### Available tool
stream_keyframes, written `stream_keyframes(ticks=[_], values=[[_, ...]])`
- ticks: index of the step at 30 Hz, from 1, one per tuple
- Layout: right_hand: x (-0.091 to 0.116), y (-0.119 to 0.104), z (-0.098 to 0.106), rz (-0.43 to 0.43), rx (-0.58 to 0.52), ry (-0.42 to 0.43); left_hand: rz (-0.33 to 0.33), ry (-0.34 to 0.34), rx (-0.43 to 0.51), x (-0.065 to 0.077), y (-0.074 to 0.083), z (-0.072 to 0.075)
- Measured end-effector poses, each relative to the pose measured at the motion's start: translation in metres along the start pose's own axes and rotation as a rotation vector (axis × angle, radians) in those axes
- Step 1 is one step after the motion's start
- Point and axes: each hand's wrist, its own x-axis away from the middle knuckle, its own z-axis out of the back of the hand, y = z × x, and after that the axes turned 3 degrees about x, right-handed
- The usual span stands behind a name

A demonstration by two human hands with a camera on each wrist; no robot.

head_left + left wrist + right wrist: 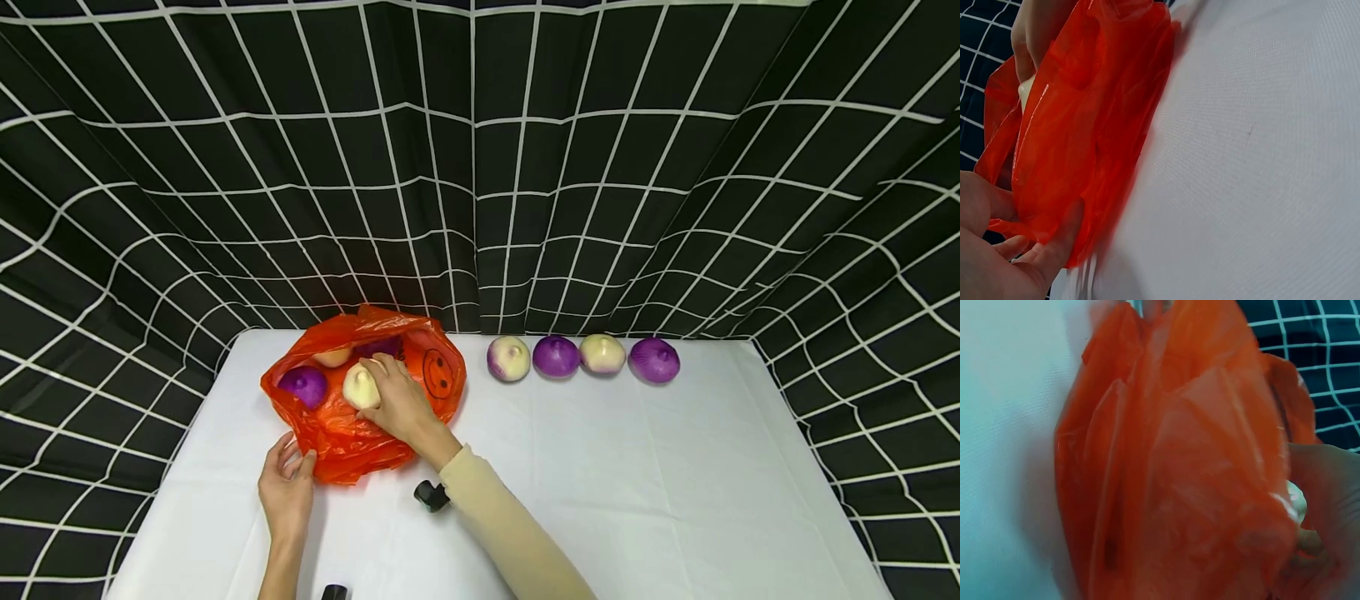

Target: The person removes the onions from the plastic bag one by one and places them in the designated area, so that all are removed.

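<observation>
A red plastic bag (341, 454) with a printed smiley face lies with its mouth spread at the left of the table. My right hand (405, 408) grips a white onion (360, 388) within the bag's mouth. My left hand (288, 492) pinches the bag's near left edge; in the left wrist view its thumb (1063, 240) lies over the red plastic. Inside the bag are a purple onion (303, 385), a pale onion (333, 357) and another purple one (381, 346), partly hidden by my right hand. The bag covers most of the right wrist view.
Along the table's back edge, right of the bag, sit a white-purple onion (508, 360), a purple onion (557, 357), a white onion (602, 354) and a second purple onion (655, 360). A black gridded curtain (570, 167) surrounds the white table (675, 483).
</observation>
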Motion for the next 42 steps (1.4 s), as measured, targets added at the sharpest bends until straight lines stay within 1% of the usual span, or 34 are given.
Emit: stream_keyframes(ticks=[4, 10, 15, 19, 21, 23, 30, 33, 37, 39, 42], values=[[0.011, 0.004, 0.008, 0.014, -0.04, 0.042, -0.014, 0.009, 0.021, -0.001, -0.002, -0.003], [0.036, 0.012, 0.024, 0.045, -0.135, 0.121, -0.006, 0.001, 0.066, 0.0, -0.004, -0.005], [0.058, 0.022, 0.038, 0.062, -0.189, 0.193, 0.003, -0.006, 0.044, 0.002, -0.005, -0.004], [0.071, 0.029, 0.044, 0.105, -0.201, 0.239, 0.021, 0.008, 0.034, 0.004, -0.004, 0.0], [0.076, 0.034, 0.046, 0.103, -0.201, 0.258, 0.029, 0.005, 0.037, 0.005, -0.003, 0.001], [0.081, 0.04, 0.048, 0.09, -0.205, 0.276, 0.035, 0.003, 0.038, 0.005, -0.003, 0.001], [0.098, 0.064, 0.059, -0.015, -0.28, 0.326, 0.047, -0.006, 0.034, 0.005, -0.003, 0.0], [0.105, 0.073, 0.063, -0.042, -0.269, 0.364, 0.044, -0.006, 0.034, 0.005, -0.002, 0.0], [0.114, 0.085, 0.064, -0.075, -0.243, 0.422, 0.038, -0.006, 0.042, 0.004, -0.003, -0.001], [0.118, 0.092, 0.063, -0.117, -0.237, 0.439, 0.035, -0.006, 0.041, 0.004, -0.003, -0.001], [0.124, 0.1, 0.06, -0.184, -0.22, 0.442, 0.036, -0.006, 0.039, 0.004, -0.003, -0.001]])
